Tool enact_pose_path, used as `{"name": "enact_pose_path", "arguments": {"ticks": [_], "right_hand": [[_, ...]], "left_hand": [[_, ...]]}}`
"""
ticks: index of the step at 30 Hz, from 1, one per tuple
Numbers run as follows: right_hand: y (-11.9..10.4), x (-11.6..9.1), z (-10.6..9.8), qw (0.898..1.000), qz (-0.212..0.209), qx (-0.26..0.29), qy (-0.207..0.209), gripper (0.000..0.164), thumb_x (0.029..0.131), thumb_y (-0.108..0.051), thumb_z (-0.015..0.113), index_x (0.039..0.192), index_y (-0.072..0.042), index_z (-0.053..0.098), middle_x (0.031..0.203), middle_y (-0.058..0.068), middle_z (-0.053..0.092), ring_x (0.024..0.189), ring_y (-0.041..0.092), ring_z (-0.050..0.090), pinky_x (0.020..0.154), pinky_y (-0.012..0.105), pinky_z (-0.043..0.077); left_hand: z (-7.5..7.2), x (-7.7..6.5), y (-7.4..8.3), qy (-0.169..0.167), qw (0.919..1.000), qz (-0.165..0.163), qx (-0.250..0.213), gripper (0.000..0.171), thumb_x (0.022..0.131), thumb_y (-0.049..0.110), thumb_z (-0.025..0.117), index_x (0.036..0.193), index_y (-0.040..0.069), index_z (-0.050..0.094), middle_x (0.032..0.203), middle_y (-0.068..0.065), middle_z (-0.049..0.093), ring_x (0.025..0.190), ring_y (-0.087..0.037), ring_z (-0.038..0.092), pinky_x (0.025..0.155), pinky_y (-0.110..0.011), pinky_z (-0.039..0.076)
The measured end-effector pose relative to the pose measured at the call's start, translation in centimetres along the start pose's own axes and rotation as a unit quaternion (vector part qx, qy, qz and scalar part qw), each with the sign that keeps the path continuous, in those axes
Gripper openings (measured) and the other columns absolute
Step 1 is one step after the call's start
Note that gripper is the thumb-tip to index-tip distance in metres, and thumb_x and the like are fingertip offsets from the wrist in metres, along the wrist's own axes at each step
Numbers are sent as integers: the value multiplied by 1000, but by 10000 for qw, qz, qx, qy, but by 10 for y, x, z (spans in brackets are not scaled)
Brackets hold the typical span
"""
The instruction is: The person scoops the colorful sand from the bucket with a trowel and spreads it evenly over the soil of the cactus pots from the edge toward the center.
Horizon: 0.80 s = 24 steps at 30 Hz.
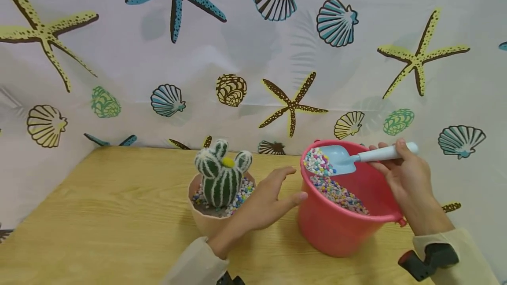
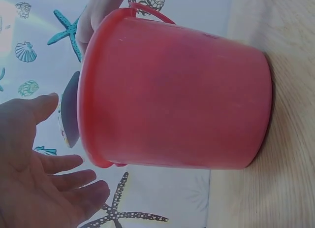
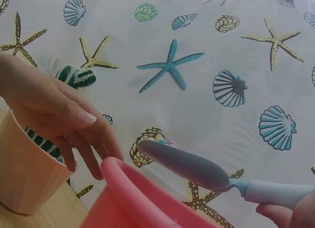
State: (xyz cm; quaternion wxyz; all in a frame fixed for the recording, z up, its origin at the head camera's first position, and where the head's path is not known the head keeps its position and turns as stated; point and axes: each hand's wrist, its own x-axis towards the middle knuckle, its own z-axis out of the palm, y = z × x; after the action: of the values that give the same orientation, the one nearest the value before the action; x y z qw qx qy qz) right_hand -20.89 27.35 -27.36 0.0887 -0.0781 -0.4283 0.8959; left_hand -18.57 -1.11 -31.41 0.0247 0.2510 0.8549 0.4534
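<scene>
My right hand (image 1: 409, 179) grips the white handle of a light blue hand trowel (image 1: 342, 159) above a pink bucket (image 1: 336, 232). Multicoloured pebbles (image 1: 318, 162) are heaped on the blade. More pebbles (image 1: 338, 195) lie inside the bucket. Beside the bucket's left rim, my left hand (image 1: 269, 201) is held with fingers loosely extended and nothing in them. Behind that forearm stands a peach plant pot (image 1: 203, 219) holding a knitted cactus (image 1: 222, 184) with a yellow flower; coloured pebbles cover part of the soil around it. In the right wrist view, the trowel (image 3: 187, 161) hangs over the bucket rim.
Pot and bucket stand on a light wooden table (image 1: 99, 214). A white cloth (image 1: 237, 47) printed with starfish and shells hangs behind its back edge. The bucket's handle (image 2: 152, 12) is folded down along its side.
</scene>
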Motion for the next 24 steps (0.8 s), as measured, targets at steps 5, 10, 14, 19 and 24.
{"name": "enact_pose_path", "arguments": {"ticks": [5,10,14,19,24], "right_hand": [[-1,-8,2,9997,90,214,-118,57,91,-26,61,140,-23,32,123,5,47,108,21,61,90,43,44],[-1,-18,11,9996,75,223,-174,52,92,-26,59,135,-21,31,122,6,46,96,21,65,85,42,49],[-1,-22,17,9997,52,180,-178,46,92,-28,58,129,-20,32,125,7,42,99,24,65,87,42,48],[1,-27,20,9997,32,76,-212,42,93,-29,57,126,-18,33,126,8,39,104,24,62,88,42,46],[6,-31,25,9994,1,55,-329,40,92,-27,58,122,-13,34,120,10,44,98,23,67,85,42,49]], "left_hand": [[-4,-7,4,49,9999,63,76,64,94,46,54,144,8,38,147,-12,41,136,-29,39,107,-50,37],[-11,-18,6,259,9996,100,101,58,95,40,56,141,8,41,142,-13,45,131,-30,44,104,-50,40],[-16,-27,4,409,9990,121,136,55,96,38,56,140,8,44,139,-11,48,127,-28,47,101,-49,42],[-22,-38,3,452,9985,155,250,53,96,39,55,138,9,46,136,-8,51,124,-27,49,99,-48,44],[-27,-49,4,551,9975,214,379,49,96,37,56,135,9,48,133,-9,53,122,-27,51,98,-47,44]]}}
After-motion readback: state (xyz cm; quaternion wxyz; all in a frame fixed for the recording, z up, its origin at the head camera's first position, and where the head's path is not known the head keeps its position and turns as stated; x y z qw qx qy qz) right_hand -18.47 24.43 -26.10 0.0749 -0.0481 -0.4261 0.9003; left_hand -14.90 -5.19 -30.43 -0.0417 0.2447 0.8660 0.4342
